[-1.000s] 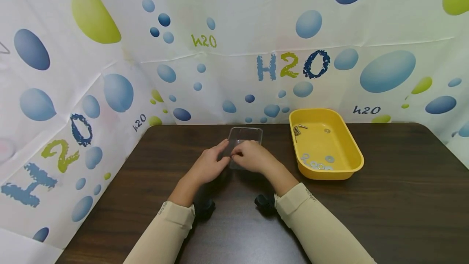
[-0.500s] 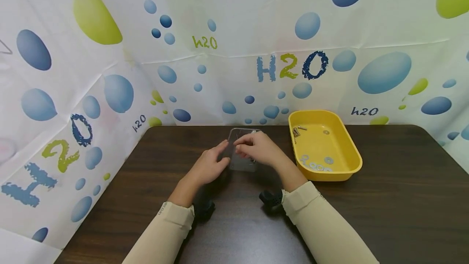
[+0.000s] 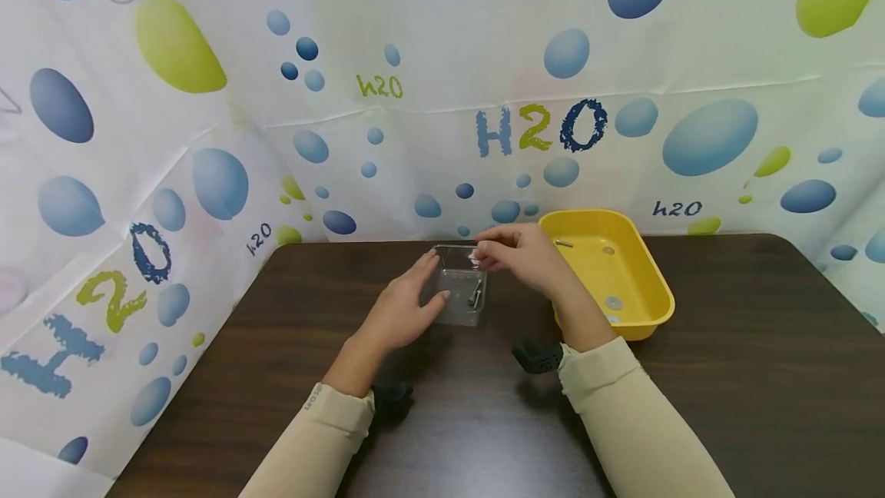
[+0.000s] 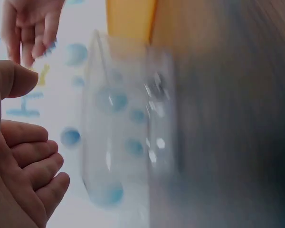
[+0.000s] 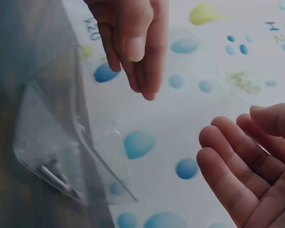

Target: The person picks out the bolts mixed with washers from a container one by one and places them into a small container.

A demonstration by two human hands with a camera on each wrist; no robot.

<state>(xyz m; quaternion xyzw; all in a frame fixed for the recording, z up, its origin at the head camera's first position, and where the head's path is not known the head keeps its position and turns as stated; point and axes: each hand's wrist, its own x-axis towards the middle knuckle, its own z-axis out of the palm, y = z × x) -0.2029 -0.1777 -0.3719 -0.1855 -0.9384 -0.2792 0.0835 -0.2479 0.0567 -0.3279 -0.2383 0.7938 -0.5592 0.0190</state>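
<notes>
Showing a dark wood-grain table (image 3: 747, 313) in front of a bubble-print backdrop (image 3: 332, 60), from left to right. At left, the person's left hand (image 3: 404, 307) is relaxed, thumb and fingers spread and holding nothing, just beside the left side of a clear plastic box (image 3: 456, 320); whether it touches the box cannot be told. The box stands upright near the far edge of the table. Inside, toward its right wall, lie slim metal screws (image 3: 475, 294), too small to count. The right hand (image 3: 528, 256) hovers by the box's far right corner, fingers loosely bent, with nothing seen between them. Farther right sits a yellow plastic tray (image 3: 625, 271), partly hidden by that arm. So some hardware is already in the box, while the tray has one visible screw (image 3: 563, 243) at far left, a far washer (image 3: 608, 250) and a near washer (image 3: 613, 303); judging by these, the transfer looks partly done.
</notes>
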